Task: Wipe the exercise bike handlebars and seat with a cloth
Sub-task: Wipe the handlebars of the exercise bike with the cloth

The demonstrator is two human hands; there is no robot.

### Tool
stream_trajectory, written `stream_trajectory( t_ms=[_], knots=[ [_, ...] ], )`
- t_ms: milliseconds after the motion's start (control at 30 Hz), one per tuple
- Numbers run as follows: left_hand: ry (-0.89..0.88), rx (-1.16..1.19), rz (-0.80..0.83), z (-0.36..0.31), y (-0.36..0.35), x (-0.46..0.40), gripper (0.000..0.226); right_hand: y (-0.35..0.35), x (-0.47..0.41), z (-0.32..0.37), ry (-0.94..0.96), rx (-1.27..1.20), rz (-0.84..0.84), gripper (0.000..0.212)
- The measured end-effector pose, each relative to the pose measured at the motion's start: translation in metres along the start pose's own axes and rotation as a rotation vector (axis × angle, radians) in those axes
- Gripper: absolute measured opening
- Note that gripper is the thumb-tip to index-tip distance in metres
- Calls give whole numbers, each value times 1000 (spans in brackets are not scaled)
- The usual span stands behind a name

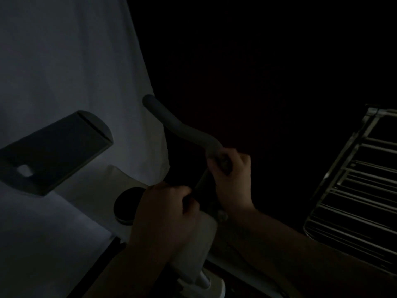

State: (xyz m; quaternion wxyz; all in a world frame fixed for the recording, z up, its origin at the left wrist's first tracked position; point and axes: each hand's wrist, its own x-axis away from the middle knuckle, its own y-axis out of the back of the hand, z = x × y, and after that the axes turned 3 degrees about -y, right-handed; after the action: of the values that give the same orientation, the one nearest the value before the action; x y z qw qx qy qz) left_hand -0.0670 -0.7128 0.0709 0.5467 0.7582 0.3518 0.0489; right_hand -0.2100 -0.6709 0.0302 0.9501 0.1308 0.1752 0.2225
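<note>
Gripping the grey handlebar [182, 127] near its lower bend, the right hand [231, 179] has its fingers curled round the tube and round a small dark wad there, possibly the cloth; light too dim to be sure. Handlebar is a smooth, matte, round tube, curving up and left from the hand to a rounded free end. Below the handlebar, the left hand [163, 214] curls its fingers round the top of the pale stem [193, 257], a smooth off-white column that runs down toward the bottom edge; whether it also holds cloth cannot be told. Left of the handlebar sits the console [53, 151], a dark flat slab with a rounded top edge and a glossy face, tilted; one small pale patch shows near its lower end, no writing legible. Between console and stem, a dark round cup holder [126, 205] is set in a pale moulded bracket. Behind and left of the handlebar hangs a pale sheet [64, 50], soft, lightly creased. Right of the handlebar, well apart, stands a wire rack [356, 181] of thin shiny metal bars in parallel rows. Space between handlebar and rack is black and unreadable. Seat out of view.
</note>
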Motion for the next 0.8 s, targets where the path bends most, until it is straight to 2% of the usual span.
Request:
stream_trajectory(
  t_ms=[67,100,233,367,433,533,633,700,800],
  knots=[
    [-11,-1,-8,0,-2,0,47,-4,-6,6,-145,-37,-40,24],
    [-5,7,-6,0,-3,2,46,-5,3,7,-145,-50,-46,22],
    [-3,58,0,-1,-3,3,38,5,18,6,24,-35,75,22],
    [-4,58,33,-5,-5,3,45,5,-25,-2,-258,-74,-48,27],
    [3,60,17,-6,-3,5,42,3,-3,-7,-252,-152,-39,29],
    [21,26,35,-7,-3,3,45,2,2,-9,-250,-250,-41,22],
    [29,26,38,-7,-5,1,43,-2,-37,-2,-403,-275,4,19],
    [45,24,29,-9,-4,3,35,-4,-27,3,-377,-285,3,24],
    [77,47,40,-11,-5,-2,28,-5,-5,-1,-211,-211,-16,23]
  ],
)
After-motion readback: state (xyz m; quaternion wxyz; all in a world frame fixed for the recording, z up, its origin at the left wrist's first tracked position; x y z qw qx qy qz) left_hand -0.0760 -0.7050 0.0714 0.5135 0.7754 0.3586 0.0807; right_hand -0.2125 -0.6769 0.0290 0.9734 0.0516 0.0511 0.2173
